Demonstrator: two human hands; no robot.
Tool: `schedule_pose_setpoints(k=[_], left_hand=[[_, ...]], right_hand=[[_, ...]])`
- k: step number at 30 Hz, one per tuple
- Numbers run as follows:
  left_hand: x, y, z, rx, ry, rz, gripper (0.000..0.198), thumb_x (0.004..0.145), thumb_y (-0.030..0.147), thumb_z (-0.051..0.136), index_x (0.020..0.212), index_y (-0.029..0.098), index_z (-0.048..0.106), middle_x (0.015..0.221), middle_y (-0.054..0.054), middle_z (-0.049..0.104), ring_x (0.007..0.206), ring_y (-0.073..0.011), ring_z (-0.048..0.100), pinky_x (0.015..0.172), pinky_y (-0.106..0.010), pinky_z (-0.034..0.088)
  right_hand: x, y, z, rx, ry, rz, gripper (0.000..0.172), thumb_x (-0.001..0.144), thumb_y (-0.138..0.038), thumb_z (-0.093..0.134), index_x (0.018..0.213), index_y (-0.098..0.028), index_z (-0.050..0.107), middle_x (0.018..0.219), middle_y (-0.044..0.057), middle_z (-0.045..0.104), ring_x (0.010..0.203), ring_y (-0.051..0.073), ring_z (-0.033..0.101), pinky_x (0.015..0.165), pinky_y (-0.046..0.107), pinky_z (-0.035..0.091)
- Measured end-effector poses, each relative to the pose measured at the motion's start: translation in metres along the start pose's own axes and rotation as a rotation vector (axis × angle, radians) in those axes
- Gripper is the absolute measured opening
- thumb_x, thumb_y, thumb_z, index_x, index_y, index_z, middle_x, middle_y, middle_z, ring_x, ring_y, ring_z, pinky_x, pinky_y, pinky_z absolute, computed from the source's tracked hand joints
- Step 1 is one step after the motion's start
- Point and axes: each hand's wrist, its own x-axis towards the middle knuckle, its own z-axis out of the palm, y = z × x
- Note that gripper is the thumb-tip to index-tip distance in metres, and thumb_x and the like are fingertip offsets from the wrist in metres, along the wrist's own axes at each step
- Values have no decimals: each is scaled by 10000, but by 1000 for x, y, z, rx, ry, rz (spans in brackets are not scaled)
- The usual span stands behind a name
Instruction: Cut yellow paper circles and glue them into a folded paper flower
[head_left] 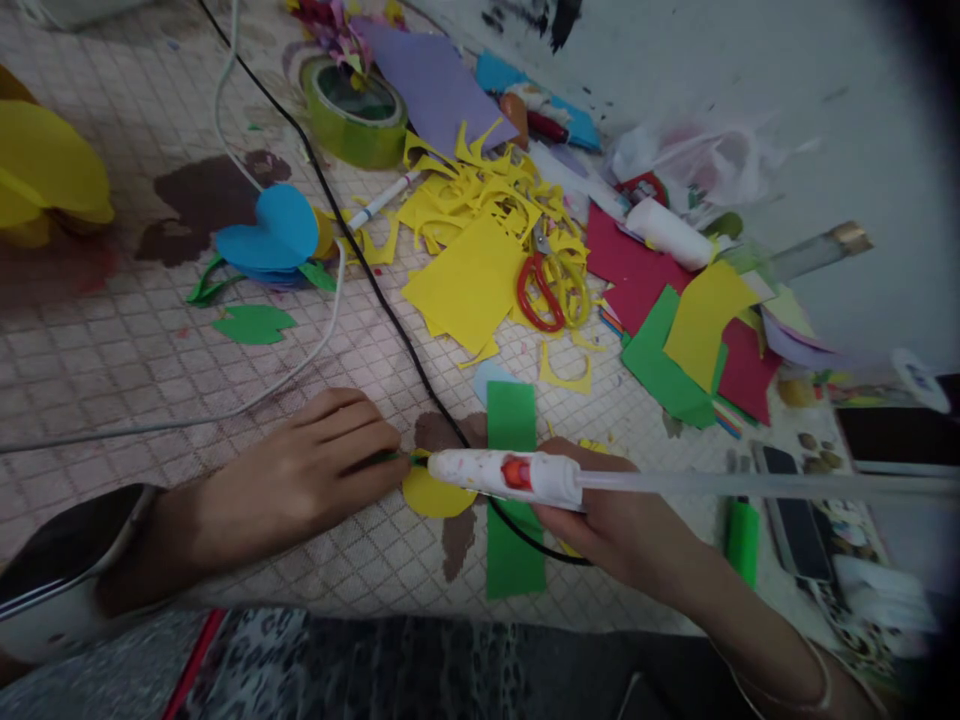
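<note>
My right hand [600, 505] is wrapped round a white glue gun [480, 472] with a clear glue stick in its back. The gun's nozzle points left, over a round yellow paper piece [437, 495] on the cloth. At that piece's left edge, my left hand [330, 470] has its fingers pressed together on a thin green piece [390, 456], mostly hidden by the fingers. A green paper strip [514, 420] lies under the glue gun and its black cord.
Yellow scraps [480, 200], red-handled scissors [541, 290] and green tape [354, 110] lie farther back. Blue paper flower [274, 235] sits at left, near a white cable. Coloured sheets [667, 350], a phone [791, 510] and a green marker [742, 540] are at right.
</note>
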Motion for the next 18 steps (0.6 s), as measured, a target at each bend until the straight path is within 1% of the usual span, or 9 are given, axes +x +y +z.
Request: schedule_pose_setpoints(k=[5, 7, 10, 13, 14, 16, 18], left_hand=[[-1, -1, 1, 7, -2, -6, 267, 985, 124, 327, 1042, 165, 585, 914, -44, 610, 916, -197, 480, 857, -395, 359], [-1, -1, 2, 6, 2, -4, 269, 982, 117, 329, 1040, 161, 588, 906, -48, 612, 914, -201, 485, 855, -396, 358], [-1, -1, 1, 5, 7, -6, 268, 973, 93, 341, 1044, 153, 592, 902, -49, 614, 904, -200, 485, 847, -392, 360], [0, 0, 0, -26, 24, -16, 255, 972, 100, 357, 1037, 151, 598, 912, -48, 622, 903, -196, 487, 854, -390, 362], [0, 0, 0, -49, 34, -27, 232, 968, 107, 383, 1041, 154, 597, 914, -45, 625, 903, -192, 490, 855, -386, 366], [1, 0, -1, -102, 63, -67, 177, 941, 108, 465, 1046, 168, 594, 918, -29, 631, 898, -177, 498, 850, -364, 378], [3, 0, -2, -159, 85, -127, 165, 909, 90, 532, 1029, 184, 592, 917, -10, 631, 887, -158, 505, 841, -340, 387]], right_hand=[[-4, 1, -2, 3, 44, -10, 69, 888, -236, 472, 829, -207, 494, 717, 32, 626, 593, 163, 570, 522, 255, 402], [-5, 2, -1, 10, 53, -8, 79, 887, -223, 469, 815, -209, 497, 728, 34, 630, 597, 158, 571, 526, 251, 408], [-3, 2, 2, 25, 51, -7, 116, 894, -252, 460, 804, -206, 517, 721, 39, 633, 597, 164, 582, 520, 256, 414], [-3, 2, 3, 118, 75, 1, 151, 902, -300, 477, 862, -201, 584, 772, 48, 672, 655, 188, 623, 558, 271, 453], [-4, 4, 2, 174, 94, 27, 161, 900, -318, 497, 864, -205, 607, 768, 40, 681, 659, 191, 629, 564, 271, 463], [-7, 10, 2, 294, 149, 138, 228, 889, -352, 537, 733, -210, 626, 668, 14, 669, 612, 181, 621, 551, 263, 469], [-12, 24, 2, 405, 245, 235, 314, 895, -380, 523, 647, -211, 616, 581, 2, 643, 574, 173, 611, 549, 263, 478]])
